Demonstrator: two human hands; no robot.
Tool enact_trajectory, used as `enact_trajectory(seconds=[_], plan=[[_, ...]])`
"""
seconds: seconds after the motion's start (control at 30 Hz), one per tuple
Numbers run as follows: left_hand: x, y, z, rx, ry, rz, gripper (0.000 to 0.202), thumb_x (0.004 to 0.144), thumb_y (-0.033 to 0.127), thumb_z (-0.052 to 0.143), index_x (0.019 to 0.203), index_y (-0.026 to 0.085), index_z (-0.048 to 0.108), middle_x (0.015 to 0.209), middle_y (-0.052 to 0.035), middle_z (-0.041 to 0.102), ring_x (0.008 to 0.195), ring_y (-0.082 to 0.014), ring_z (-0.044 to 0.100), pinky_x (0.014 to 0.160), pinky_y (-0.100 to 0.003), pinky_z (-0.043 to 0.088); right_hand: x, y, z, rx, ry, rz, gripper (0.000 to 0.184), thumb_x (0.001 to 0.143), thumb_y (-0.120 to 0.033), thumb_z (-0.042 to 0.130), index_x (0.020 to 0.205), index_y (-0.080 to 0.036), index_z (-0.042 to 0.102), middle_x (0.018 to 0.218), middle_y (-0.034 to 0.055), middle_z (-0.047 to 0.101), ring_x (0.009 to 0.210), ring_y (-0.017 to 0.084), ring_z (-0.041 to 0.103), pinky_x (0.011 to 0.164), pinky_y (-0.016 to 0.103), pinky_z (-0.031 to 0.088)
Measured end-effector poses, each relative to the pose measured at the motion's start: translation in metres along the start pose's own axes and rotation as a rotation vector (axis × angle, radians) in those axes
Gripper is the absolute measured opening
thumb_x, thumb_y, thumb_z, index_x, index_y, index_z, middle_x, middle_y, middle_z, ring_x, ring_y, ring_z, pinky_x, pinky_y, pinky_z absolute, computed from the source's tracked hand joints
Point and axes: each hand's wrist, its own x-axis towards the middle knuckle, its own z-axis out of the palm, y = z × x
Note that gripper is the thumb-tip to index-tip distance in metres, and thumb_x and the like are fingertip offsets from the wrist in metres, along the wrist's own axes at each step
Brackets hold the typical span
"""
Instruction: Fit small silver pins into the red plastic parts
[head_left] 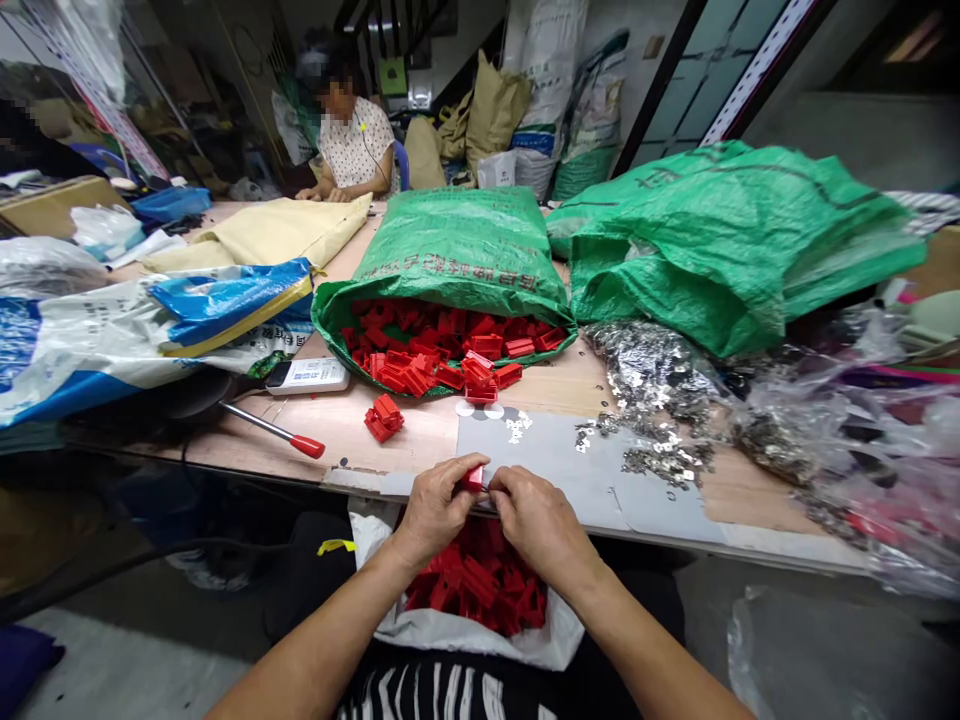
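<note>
My left hand (439,505) is closed on a small red plastic piece (473,478) at the table's near edge. My right hand (534,515) meets it there, fingers pinched against the same piece; what those fingers hold is too small to make out. Below both hands a white bag (465,630) in my lap holds several red pieces. On the table ahead, a green sack (457,245) lies on its side with red pieces spilling from its mouth, and a few loose red pieces (384,417) lie to the left. A heap of small metal clips (652,390) lies to the right.
A second green sack (720,230) lies at the right, clear plastic bags (862,440) beside it. A red-tipped rod (277,433), a white remote (307,375) and a blue-white sack (112,335) lie at the left. Another person (352,140) sits at the far end.
</note>
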Motion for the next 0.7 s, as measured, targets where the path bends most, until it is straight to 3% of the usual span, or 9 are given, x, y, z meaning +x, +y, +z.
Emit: enact_trajectory(seconds=[0.17,0.37,0.5,0.6,0.7], plan=[[-0.001,0.004,0.001,-0.035,0.000,-0.035,0.037,0.074,0.015,0.065,0.110,0.025,0.066,0.103,-0.0025,0.071,0.093,-0.0191,0.065,0.087,-0.031,0.048,-0.005,0.003,0.005,0.063,0.019,-0.025,0.014,0.089,-0.013,0.047,0.089,-0.021,0.059,0.089,0.0042,0.063,0.083,0.020,0.060,0.073,0.030,0.041],[-0.014,0.016,-0.001,-0.079,0.058,-0.057,0.026,0.074,0.019,0.067,0.099,0.022,0.064,0.090,-0.0009,0.067,0.083,-0.0170,0.060,0.079,-0.028,0.046,-0.017,0.011,0.009,0.366,0.117,-0.161,0.019,0.093,-0.024,0.036,0.100,-0.023,0.054,0.099,0.0061,0.060,0.094,0.021,0.057,0.082,0.033,0.044],[-0.018,0.027,-0.004,-0.131,0.097,-0.053,0.024,0.074,0.019,0.068,0.097,0.022,0.063,0.087,-0.0004,0.064,0.082,-0.0161,0.057,0.080,-0.028,0.043,-0.027,0.012,0.006,0.481,0.111,-0.141,0.015,0.094,-0.030,0.034,0.098,-0.024,0.048,0.093,0.0041,0.062,0.086,0.021,0.059,0.077,0.033,0.044],[-0.020,0.037,-0.005,-0.349,0.102,-0.163,0.022,0.075,0.023,0.069,0.096,0.020,0.061,0.084,0.0000,0.063,0.078,-0.0141,0.057,0.077,-0.026,0.043,-0.034,0.012,0.001,0.558,0.022,-0.145,0.023,0.098,-0.035,0.032,0.112,-0.024,0.046,0.078,-0.0001,0.062,0.072,0.019,0.058,0.071,0.031,0.043],[-0.022,0.049,-0.005,-0.779,0.055,-0.329,0.019,0.077,0.031,0.069,0.083,0.018,0.058,0.080,-0.0003,0.065,0.074,-0.0121,0.059,0.075,-0.025,0.045,-0.040,0.008,-0.005,0.581,-0.052,-0.170,0.036,0.100,-0.039,0.032,0.131,-0.024,0.041,0.066,-0.0036,0.060,0.062,0.017,0.056,0.068,0.029,0.042]])
